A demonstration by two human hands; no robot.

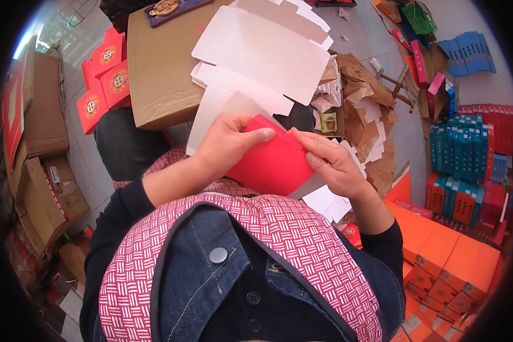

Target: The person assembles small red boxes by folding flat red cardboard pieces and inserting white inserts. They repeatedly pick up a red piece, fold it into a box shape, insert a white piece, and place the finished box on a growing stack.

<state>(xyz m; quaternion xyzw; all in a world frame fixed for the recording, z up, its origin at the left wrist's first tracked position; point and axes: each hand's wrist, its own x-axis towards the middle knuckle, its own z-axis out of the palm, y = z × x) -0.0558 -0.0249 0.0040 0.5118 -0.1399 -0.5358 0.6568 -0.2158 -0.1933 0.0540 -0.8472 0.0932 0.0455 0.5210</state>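
Observation:
A red cardboard box (271,166), partly folded, is held in front of my apron between both hands. My left hand (228,139) grips its upper left edge, with the thumb lying along the top. On the other side my right hand (335,163) pinches the upper right edge between thumb and fingers. Under and beyond the box lies a stack of flat white carton blanks (262,48). Its near part reaches down behind my left hand. My fingers hide part of the red box's top edge.
The blanks rest on a large brown carton (159,74) with a phone (176,8) on it. Red printed boxes (105,85) are piled at left. Crumpled brown paper (365,97) lies at right. Orange boxes (439,245) and teal boxes (459,148) are stacked along the right side.

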